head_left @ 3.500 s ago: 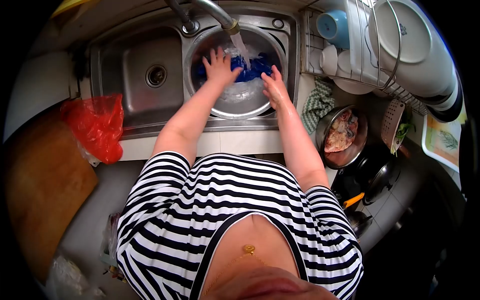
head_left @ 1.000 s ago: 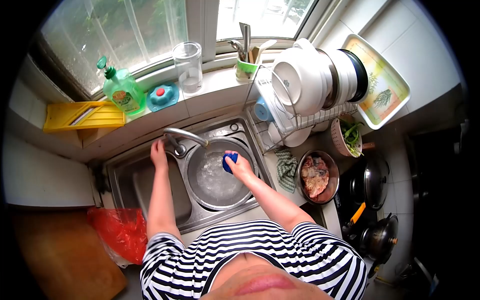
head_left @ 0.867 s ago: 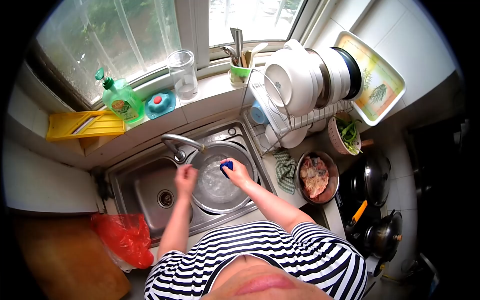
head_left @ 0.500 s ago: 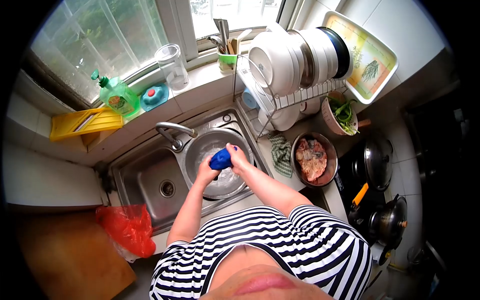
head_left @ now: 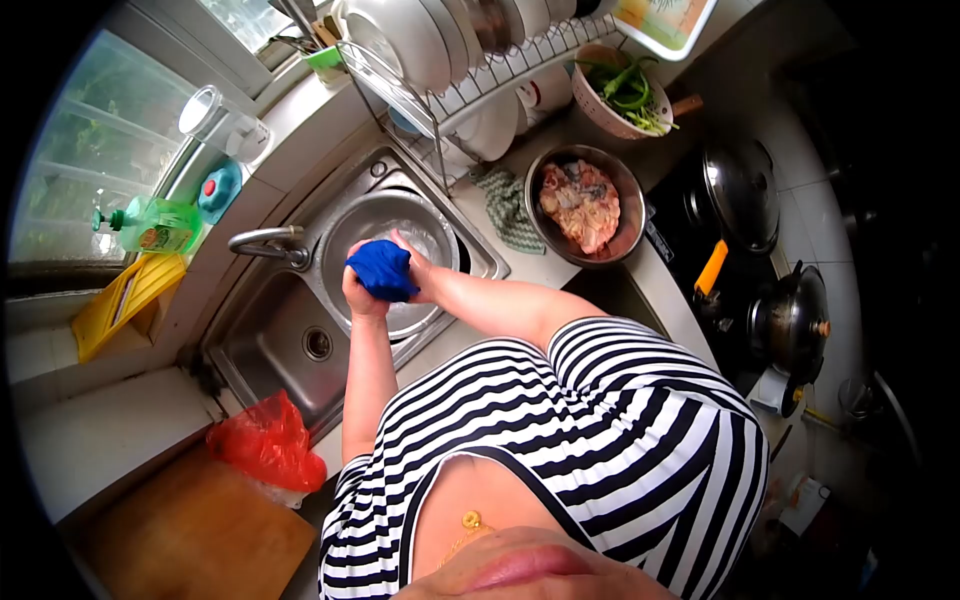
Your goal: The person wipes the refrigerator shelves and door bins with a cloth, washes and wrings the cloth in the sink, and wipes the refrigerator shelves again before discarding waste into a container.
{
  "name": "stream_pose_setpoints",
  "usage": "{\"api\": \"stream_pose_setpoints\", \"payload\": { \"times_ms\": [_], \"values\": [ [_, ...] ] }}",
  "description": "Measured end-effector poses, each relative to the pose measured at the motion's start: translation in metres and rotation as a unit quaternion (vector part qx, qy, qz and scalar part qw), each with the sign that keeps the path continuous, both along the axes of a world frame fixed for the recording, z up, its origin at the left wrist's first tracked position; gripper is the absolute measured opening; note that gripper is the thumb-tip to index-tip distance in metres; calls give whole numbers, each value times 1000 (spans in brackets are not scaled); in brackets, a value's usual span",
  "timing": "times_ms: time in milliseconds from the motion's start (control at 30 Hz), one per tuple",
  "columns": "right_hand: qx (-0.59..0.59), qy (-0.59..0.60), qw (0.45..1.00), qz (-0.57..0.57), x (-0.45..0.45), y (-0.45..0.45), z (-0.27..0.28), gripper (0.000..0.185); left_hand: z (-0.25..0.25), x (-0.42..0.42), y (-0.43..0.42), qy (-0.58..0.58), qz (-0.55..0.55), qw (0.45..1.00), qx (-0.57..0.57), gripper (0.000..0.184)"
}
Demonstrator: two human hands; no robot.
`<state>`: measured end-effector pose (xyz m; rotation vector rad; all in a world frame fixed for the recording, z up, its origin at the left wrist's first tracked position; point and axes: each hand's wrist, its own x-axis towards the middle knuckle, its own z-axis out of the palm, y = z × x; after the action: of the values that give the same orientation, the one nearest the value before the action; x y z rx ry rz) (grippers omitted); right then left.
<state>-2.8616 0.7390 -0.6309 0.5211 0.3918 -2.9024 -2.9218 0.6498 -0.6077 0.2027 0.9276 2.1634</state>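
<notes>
A bunched blue cloth [head_left: 382, 271] is held between my two hands above a round metal basin [head_left: 432, 236] in the right bowl of the sink. My left hand [head_left: 362, 294] is closed around the cloth's left side. From the right, my right hand [head_left: 420, 278] grips the other side, its fingers partly hidden behind the cloth. Beside the basin, the curved faucet [head_left: 262, 240] reaches over the sink's left bowl [head_left: 270, 328]. What lies in the basin under my hands is mostly hidden.
Right of the sink lie a checked cloth [head_left: 510, 210] and a metal bowl of raw meat [head_left: 582, 205]. A dish rack [head_left: 440, 120] and a colander of green peppers [head_left: 625, 90] stand behind. A red plastic bag [head_left: 268, 440] sits at the sink's front left; lidded pans [head_left: 740, 195] are rightward.
The view has turned and shifted. The blue cloth now looks more spread and bulky in my hands, where before it was squeezed into a narrow wad.
</notes>
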Motion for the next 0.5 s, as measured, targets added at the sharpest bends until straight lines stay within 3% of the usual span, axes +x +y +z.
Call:
{"api": "stream_pose_setpoints", "payload": {
  "times_ms": [100, 167, 200, 267, 300, 367, 433, 467, 500],
  "values": [
    [-59, 50, 997, 23, -9, 6, -5, 71, -29, -11, -2, 74, 37, 993, -85, 34],
    [-35, -1, 998, 44, -2, 4, 6, 66, -40, -20, -8, 294, 58, 928, -220, 35],
    [-4, -13, 997, 75, 1, 5, 9, 64, -31, -21, -8, 292, 59, 928, -226, 35],
    [48, -28, 990, 130, 7, 12, 17, 59, -17, -23, -8, 389, 8, 835, -389, 35],
    [44, -28, 989, 135, 8, 11, 15, 59, -19, -25, -9, 405, 13, 817, -410, 36],
    [148, -75, 976, 144, 6, 7, 10, 56, -36, -35, -15, 380, -42, 834, -398, 37],
    [101, -41, 983, 150, 6, 16, 11, 44, -54, -44, -26, 219, -71, 926, -298, 44],
    [97, -35, 982, 158, 8, 19, 25, 43, -41, -40, -27, 178, -118, 962, -171, 56],
    [92, -29, 982, 163, 10, 19, 33, 41, -9, -28, -26, 127, -127, 974, -138, 69]
  ]
}}
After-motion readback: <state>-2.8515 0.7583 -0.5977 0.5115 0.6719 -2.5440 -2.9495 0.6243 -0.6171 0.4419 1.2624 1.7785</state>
